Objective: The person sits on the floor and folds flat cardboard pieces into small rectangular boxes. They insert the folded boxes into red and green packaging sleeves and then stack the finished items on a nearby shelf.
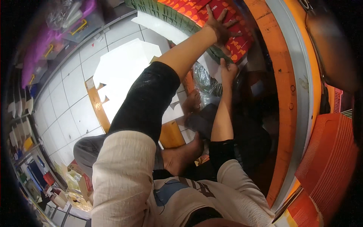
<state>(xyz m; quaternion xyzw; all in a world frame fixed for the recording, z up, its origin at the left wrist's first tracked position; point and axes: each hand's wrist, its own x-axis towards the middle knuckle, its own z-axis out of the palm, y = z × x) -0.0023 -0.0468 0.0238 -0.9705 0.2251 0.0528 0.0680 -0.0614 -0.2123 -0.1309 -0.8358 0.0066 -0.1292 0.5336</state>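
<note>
2 hands (221, 26), 1 green crate (166, 11)

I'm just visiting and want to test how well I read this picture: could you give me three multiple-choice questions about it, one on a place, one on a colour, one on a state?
1. Where does the left hand rest?
A. on the red packs
B. on the floor tiles
C. on a foot

2. What colour is the crate holding the red packs?
A. purple
B. green
C. white

3. How is the left hand held?
A. a closed fist
B. pinching a sheet
C. fingers spread flat

Answers:
1 A, its palm lies on top of the packs.
2 B, the ribbed wall beside the packs is green.
3 C, the fingers fan out open, while the right hand grips the crate's near edge.
</note>
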